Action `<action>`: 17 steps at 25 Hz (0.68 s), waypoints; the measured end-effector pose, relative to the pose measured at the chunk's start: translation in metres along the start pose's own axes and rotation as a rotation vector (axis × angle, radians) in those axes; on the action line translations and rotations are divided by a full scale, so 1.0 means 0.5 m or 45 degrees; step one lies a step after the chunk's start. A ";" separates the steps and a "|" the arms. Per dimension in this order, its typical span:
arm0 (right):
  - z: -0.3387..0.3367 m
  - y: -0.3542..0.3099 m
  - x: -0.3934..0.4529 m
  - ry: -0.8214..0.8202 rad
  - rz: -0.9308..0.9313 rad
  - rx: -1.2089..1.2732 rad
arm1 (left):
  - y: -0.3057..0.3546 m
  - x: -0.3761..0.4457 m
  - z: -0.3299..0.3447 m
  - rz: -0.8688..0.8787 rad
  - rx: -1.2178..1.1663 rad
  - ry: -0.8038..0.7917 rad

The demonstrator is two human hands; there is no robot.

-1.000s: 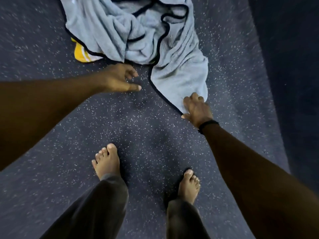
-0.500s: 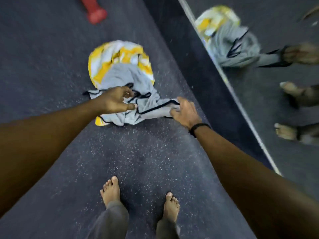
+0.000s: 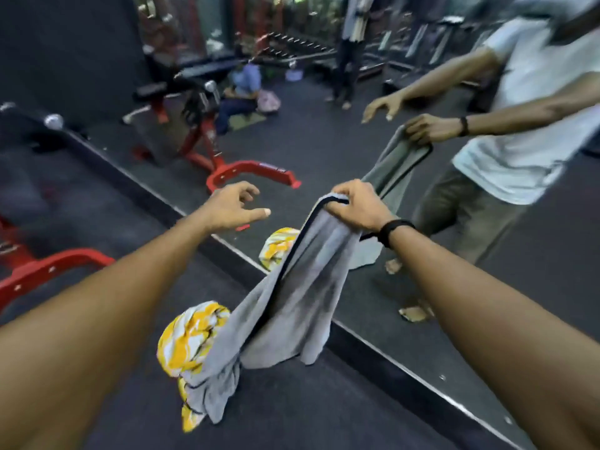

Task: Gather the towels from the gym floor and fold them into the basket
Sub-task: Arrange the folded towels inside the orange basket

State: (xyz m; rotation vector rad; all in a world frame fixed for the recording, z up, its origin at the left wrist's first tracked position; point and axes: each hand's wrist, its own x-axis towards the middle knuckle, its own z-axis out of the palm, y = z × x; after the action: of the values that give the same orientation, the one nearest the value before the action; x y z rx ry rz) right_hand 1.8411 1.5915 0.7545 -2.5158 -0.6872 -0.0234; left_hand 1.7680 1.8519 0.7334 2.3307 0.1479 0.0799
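At lower centre, a yellow-patterned towel [image 3: 188, 339] lies on the dark gym floor [image 3: 292, 410], the grey towel [image 3: 292, 303] draped over it. Mid-frame, the right hand [image 3: 354, 206] grips its edge; the left hand [image 3: 232, 206] hangs released, grasping nothing. Beyond stands a mirror [image 3: 324, 144].

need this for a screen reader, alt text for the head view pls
The right hand lifts a grey towel by its edge off a yellow-and-white towel on the gym floor, beside a wall mirror. The left hand hovers empty.
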 end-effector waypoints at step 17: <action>-0.731 0.140 -1.222 0.736 1.061 -0.404 | 1.003 -0.496 0.606 1.224 -0.052 -0.980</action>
State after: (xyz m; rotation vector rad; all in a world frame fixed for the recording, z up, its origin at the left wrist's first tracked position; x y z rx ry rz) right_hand 1.3857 1.0733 0.9432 -2.6873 0.6417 -0.5644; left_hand 1.5948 1.2584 0.8833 2.0240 -1.3202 -0.3325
